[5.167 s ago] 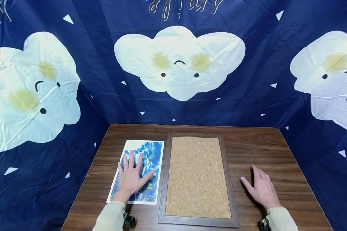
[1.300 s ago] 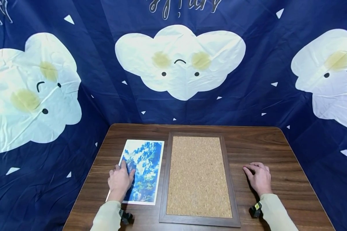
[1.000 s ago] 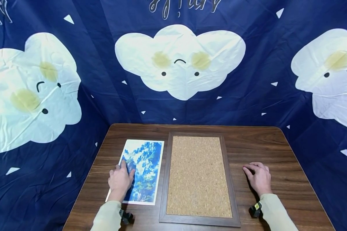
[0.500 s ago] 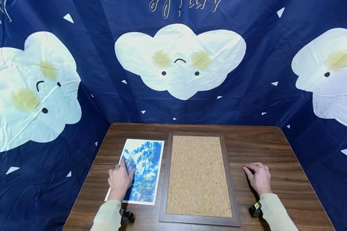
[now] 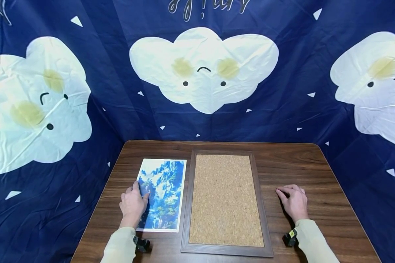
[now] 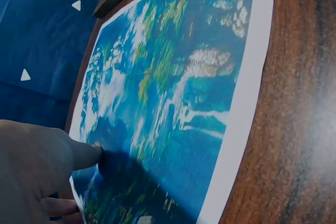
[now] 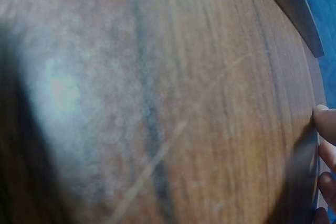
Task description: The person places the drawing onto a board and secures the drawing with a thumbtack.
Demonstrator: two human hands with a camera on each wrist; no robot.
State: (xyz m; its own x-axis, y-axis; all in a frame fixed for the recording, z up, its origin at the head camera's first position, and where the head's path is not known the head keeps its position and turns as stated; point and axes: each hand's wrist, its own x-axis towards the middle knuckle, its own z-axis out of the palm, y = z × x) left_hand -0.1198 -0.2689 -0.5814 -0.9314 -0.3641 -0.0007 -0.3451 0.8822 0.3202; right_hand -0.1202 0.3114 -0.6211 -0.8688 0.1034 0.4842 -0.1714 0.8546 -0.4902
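Little seems to have been done so far. The print (image 5: 166,197) is on the worktop (image 5: 293,164), just beside the board (image 5: 227,201) and to its left; it has not been lifted clear. A start appears to have been made at its left edge, which is pinched by the left hand (image 5: 133,205) (thumb on top, fingers beyond the edge). The right hand (image 5: 294,202) is rested near the board's other side, thumb and forefinger together; whether anything is held there cannot be told. All else appears undone.
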